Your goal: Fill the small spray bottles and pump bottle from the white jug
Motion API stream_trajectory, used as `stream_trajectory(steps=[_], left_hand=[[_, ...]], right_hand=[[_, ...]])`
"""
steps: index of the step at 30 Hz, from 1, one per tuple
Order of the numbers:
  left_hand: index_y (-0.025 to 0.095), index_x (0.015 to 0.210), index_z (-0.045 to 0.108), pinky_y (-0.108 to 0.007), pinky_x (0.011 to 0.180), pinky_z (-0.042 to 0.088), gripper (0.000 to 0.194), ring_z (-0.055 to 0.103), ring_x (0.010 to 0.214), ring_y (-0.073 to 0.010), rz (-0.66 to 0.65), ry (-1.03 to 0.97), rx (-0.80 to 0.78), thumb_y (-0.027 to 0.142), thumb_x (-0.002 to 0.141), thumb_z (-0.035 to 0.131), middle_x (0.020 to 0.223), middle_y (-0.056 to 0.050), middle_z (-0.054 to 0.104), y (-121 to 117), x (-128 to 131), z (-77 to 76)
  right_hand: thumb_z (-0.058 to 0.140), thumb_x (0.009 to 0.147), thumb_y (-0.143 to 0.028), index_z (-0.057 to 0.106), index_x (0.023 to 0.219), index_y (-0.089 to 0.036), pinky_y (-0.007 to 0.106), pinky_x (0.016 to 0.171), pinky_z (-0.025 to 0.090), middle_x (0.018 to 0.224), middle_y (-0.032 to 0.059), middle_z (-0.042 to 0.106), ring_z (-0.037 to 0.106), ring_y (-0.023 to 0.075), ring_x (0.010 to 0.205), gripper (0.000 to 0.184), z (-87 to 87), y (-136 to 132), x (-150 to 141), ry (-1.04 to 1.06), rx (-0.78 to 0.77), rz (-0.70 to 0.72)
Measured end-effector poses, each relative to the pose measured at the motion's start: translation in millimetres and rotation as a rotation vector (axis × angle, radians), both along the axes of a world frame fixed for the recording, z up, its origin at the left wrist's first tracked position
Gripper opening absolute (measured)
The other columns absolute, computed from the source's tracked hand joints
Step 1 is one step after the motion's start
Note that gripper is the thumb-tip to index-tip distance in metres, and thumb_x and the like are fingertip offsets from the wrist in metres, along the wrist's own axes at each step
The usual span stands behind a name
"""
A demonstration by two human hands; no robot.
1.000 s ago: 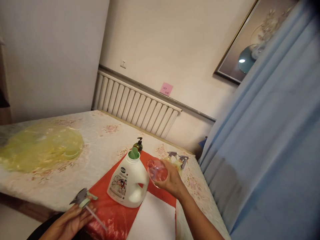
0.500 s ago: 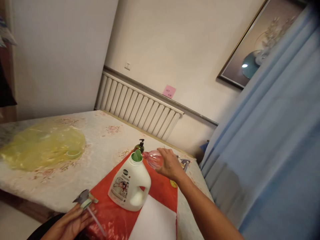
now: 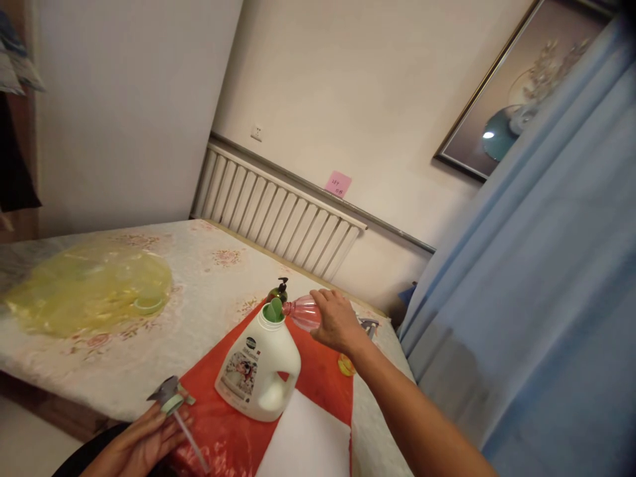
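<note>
My right hand (image 3: 338,321) is wrapped round a clear pinkish plastic bottle (image 3: 303,313), tipped on its side with its neck close to the mouth of a white detergent jug (image 3: 265,371). Whether neck and jug touch, I cannot tell. The jug stands upright and uncapped, a green spout (image 3: 273,309) showing in its opening. At lower left, my left hand (image 3: 149,437) holds a grey and pale green trigger spray head (image 3: 170,395), its dip tube slanting down to the right. Under the jug lies a red sheet (image 3: 209,424), with a white sheet (image 3: 308,437) beside it.
Behind the jug stands a dark green pump bottle (image 3: 278,291). A grey spray head (image 3: 369,324) and a yellow item (image 3: 346,364) are partly hidden beyond my right arm. A yellow plastic bag (image 3: 89,285) covers the bed's left side. A blue curtain (image 3: 536,285) hangs at right.
The view has shifted slightly. My right hand has moved a little left, with the bottle still tilted by the jug's mouth. My left hand and the spray head look unchanged.
</note>
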State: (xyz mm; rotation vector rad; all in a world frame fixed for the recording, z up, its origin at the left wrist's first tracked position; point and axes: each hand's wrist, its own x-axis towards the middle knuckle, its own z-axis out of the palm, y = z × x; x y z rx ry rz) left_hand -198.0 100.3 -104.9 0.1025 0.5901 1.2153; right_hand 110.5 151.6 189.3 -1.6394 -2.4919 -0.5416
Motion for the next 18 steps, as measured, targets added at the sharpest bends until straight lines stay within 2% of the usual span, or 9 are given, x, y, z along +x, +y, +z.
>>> stream_trajectory(steps=[5, 10, 15, 18], left_hand=[[0.024, 0.121, 0.066, -0.056, 0.091, 0.058, 0.056, 0.066, 0.112, -0.0423, -0.011, 0.022, 0.024, 0.003, 0.069, 0.07, 0.114, -0.013, 0.076, 2.3, -1.9, -9.9], [0.023, 0.122, 0.065, -0.056, 0.094, 0.056, 0.057, 0.062, 0.118, -0.0425, -0.036, 0.086, 0.11, 0.001, 0.07, 0.071, 0.112, -0.015, 0.077, 4.6, -3.5, -17.2], [0.025, 0.125, 0.063, -0.054, 0.089, 0.059, 0.063, 0.064, 0.114, -0.0432, -0.008, 0.083, 0.07, 0.002, 0.067, 0.073, 0.109, -0.013, 0.078, 2.1, -1.1, -10.9], [0.03, 0.128, 0.061, -0.05, 0.081, 0.063, 0.065, 0.066, 0.111, -0.0433, 0.004, 0.029, -0.006, 0.011, 0.067, 0.074, 0.106, -0.009, 0.079, -0.4, 0.6, -1.3]], right_hand=[[0.067, 0.069, -0.021, 0.05, 0.126, -0.021, 0.041, 0.089, 0.037, 0.123, 0.0115, 0.059, 0.046, 0.0296, 0.109, 0.06, 3.5, 0.0, -3.2, -0.046, 0.012, -0.001], [0.067, 0.068, -0.02, 0.049, 0.127, -0.02, 0.041, 0.089, 0.037, 0.123, 0.0115, 0.058, 0.046, 0.0297, 0.11, 0.062, 6.1, 0.9, -4.8, -0.084, 0.019, 0.003], [0.067, 0.068, -0.02, 0.048, 0.128, -0.02, 0.04, 0.087, 0.036, 0.123, 0.0127, 0.057, 0.045, 0.0303, 0.111, 0.063, 8.0, 1.4, -6.2, -0.118, 0.022, -0.003], [0.066, 0.069, -0.02, 0.048, 0.128, -0.02, 0.04, 0.085, 0.036, 0.122, 0.0128, 0.058, 0.045, 0.0304, 0.11, 0.062, 10.0, 1.3, -6.7, -0.135, 0.025, -0.003]])
